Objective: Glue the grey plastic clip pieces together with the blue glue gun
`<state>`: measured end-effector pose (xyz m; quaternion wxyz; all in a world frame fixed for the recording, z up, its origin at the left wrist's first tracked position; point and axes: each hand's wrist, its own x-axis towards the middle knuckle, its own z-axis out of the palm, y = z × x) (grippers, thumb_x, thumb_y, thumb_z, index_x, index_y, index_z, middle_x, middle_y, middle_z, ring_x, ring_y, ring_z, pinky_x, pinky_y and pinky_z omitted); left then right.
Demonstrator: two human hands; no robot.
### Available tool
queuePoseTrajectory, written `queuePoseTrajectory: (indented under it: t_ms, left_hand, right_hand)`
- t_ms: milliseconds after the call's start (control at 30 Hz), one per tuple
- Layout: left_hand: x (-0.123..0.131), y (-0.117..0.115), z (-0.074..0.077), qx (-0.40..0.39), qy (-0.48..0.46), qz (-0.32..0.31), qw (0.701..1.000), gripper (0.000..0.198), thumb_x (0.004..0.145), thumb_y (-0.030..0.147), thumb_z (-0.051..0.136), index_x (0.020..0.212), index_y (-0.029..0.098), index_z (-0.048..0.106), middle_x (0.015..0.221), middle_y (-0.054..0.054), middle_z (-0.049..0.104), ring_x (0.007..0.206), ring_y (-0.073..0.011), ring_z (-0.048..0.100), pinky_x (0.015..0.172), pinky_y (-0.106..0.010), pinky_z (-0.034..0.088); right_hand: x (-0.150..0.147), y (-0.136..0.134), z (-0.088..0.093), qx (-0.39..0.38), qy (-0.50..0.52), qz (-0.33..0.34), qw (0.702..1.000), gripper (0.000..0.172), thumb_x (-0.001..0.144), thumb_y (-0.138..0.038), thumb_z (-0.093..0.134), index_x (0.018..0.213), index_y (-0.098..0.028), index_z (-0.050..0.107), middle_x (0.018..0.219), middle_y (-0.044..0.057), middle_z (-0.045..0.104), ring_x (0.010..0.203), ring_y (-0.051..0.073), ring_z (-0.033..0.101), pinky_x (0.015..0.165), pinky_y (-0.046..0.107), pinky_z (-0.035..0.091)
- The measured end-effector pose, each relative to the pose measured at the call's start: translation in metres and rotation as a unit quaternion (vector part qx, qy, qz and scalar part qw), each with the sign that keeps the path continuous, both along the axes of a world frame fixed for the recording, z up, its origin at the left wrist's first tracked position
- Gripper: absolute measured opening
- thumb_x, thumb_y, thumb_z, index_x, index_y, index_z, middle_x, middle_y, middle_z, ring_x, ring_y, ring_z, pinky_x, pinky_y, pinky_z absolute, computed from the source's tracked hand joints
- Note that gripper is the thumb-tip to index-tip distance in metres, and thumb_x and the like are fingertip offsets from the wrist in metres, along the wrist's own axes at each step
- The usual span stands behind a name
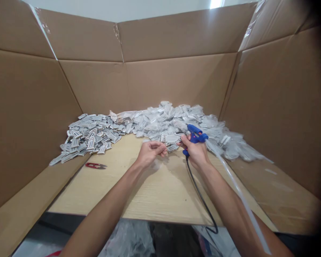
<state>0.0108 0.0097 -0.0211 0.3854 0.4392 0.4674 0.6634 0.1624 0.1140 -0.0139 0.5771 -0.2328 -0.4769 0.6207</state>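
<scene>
My right hand [199, 154] is wrapped round a blue hot glue gun [194, 130], whose nozzle points away to the left. A long translucent glue stick [234, 178] trails from its back over my right forearm, and a black cord [197, 187] hangs from its handle. My left hand [149, 153] is closed in a pinch just left of the gun; whatever lies between its fingertips is too small or hidden to make out. Right behind the fingertips are a small patterned piece [163, 138] and grey-white pieces [173, 142] at the pile's front edge.
Loose grey arch-shaped pieces [92, 134] are heaped at the left, and bagged pieces [160, 121] spread along the back and right. Red thread snips [95, 165] lie on the wooden table [155, 200]. Tall cardboard walls [173, 82] enclose the table's back and sides.
</scene>
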Motion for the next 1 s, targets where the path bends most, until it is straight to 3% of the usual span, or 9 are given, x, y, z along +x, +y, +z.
queuePoseTrajectory:
  t_ms: [200, 367, 567, 800, 1000]
  left_hand:
    - [0.002, 0.001, -0.001, -0.014, -0.055, 0.024, 0.998, 0.052, 0.054, 0.039, 0.097, 0.09, 0.01, 0.073, 0.081, -0.01, 0.077, 0.065, -0.0158, 0.067, 0.065, -0.029, 0.05]
    - [0.002, 0.0, 0.001, -0.021, -0.044, 0.017, 0.999, 0.045, 0.06, 0.045, 0.094, 0.077, 0.009, 0.073, 0.071, -0.006, 0.071, 0.059, -0.0104, 0.06, 0.06, -0.025, 0.045]
    - [0.002, 0.0, -0.001, -0.022, -0.035, 0.053, 0.998, 0.046, 0.064, 0.051, 0.09, 0.069, 0.01, 0.07, 0.063, -0.004, 0.066, 0.052, -0.009, 0.055, 0.055, -0.025, 0.043]
    - [0.002, 0.003, -0.003, -0.009, -0.083, 0.038, 0.996, 0.048, 0.05, 0.033, 0.099, 0.085, 0.008, 0.076, 0.081, -0.013, 0.077, 0.073, -0.0202, 0.072, 0.073, -0.034, 0.057]
    - [0.004, 0.003, -0.002, -0.001, -0.098, 0.028, 0.995, 0.044, 0.055, 0.027, 0.097, 0.089, 0.007, 0.077, 0.092, -0.017, 0.079, 0.082, -0.0243, 0.076, 0.081, -0.039, 0.061]
  right_hand:
    - [-0.001, -0.005, 0.0, -0.001, -0.002, 0.034, 0.999, 0.06, 0.045, -0.048, 0.099, 0.069, -0.021, 0.051, 0.069, -0.008, 0.054, 0.061, 0.01, 0.063, 0.072, 0.031, 0.065]
    - [0.0, -0.012, 0.003, 0.021, -0.024, 0.055, 0.998, 0.057, 0.052, -0.049, 0.096, 0.071, -0.022, 0.05, 0.071, -0.007, 0.055, 0.066, 0.014, 0.069, 0.077, 0.033, 0.064]
    - [-0.003, -0.022, 0.002, 0.059, -0.058, 0.079, 0.993, 0.054, 0.059, -0.051, 0.093, 0.069, -0.022, 0.049, 0.072, -0.006, 0.055, 0.072, 0.014, 0.068, 0.086, 0.036, 0.063]
    - [0.0, -0.009, 0.006, -0.031, 0.055, 0.05, 0.997, 0.058, 0.043, -0.036, 0.102, 0.066, -0.02, 0.052, 0.071, -0.008, 0.053, 0.069, 0.009, 0.063, 0.086, 0.033, 0.066]
    - [0.004, 0.002, 0.006, -0.066, 0.082, 0.043, 0.994, 0.057, 0.04, -0.03, 0.103, 0.063, -0.02, 0.052, 0.07, -0.008, 0.055, 0.069, 0.01, 0.065, 0.086, 0.032, 0.067]
